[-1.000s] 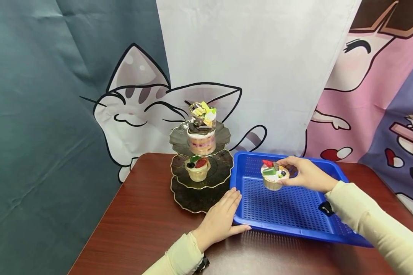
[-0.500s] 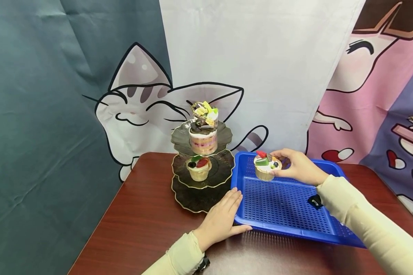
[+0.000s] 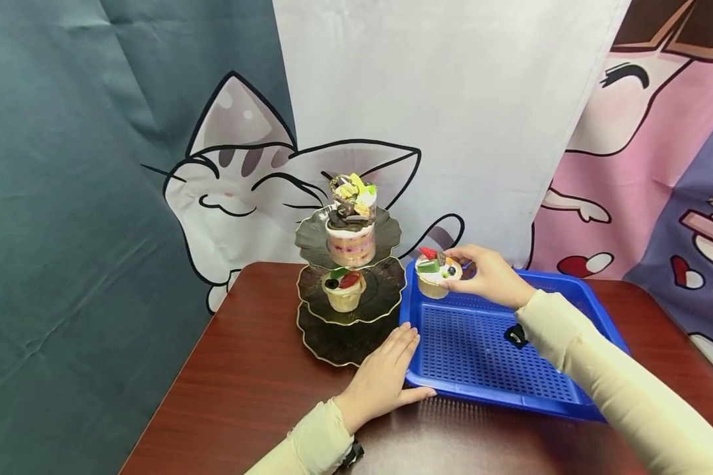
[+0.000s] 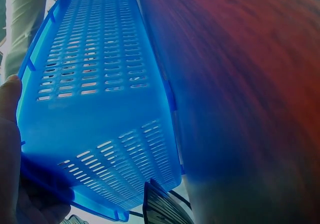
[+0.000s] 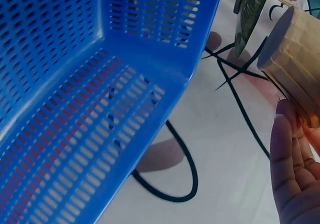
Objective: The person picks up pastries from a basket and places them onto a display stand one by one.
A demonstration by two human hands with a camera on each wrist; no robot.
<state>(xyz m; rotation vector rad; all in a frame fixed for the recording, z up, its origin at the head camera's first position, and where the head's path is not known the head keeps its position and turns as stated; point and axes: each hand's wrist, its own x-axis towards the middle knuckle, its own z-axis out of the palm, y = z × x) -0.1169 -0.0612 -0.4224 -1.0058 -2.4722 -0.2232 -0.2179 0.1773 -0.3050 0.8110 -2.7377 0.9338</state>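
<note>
My right hand (image 3: 492, 277) pinches a small cupcake (image 3: 432, 284) by its side, over the far left corner of the blue plastic basket (image 3: 481, 392). White cream, a strawberry piece, green kiwi and a blueberry top it. In the right wrist view, the cupcake's pale pleated cup (image 5: 295, 59) shows above the fingertips. My left hand (image 3: 380, 376) rests on the basket's near left corner, fingers along the left rim and thumb along the front. Left of the basket stands a dark tiered stand (image 3: 327, 340) with gold wavy edges. Its middle plate bears another cupcake (image 3: 343, 300).
A layered cake (image 3: 352, 247) with a chocolate top sits on the stand's top plate, and a fruit-topped cup (image 3: 365, 198) stands behind it. Everything is on a reddish-brown wooden table (image 3: 232, 376). A cartoon-printed cloth (image 3: 481, 119) hangs behind the table.
My right hand has carried the cupcake left and slightly up, from over the basket's middle to its far left corner, nearer the stand. My left hand has stayed on the basket's corner.
</note>
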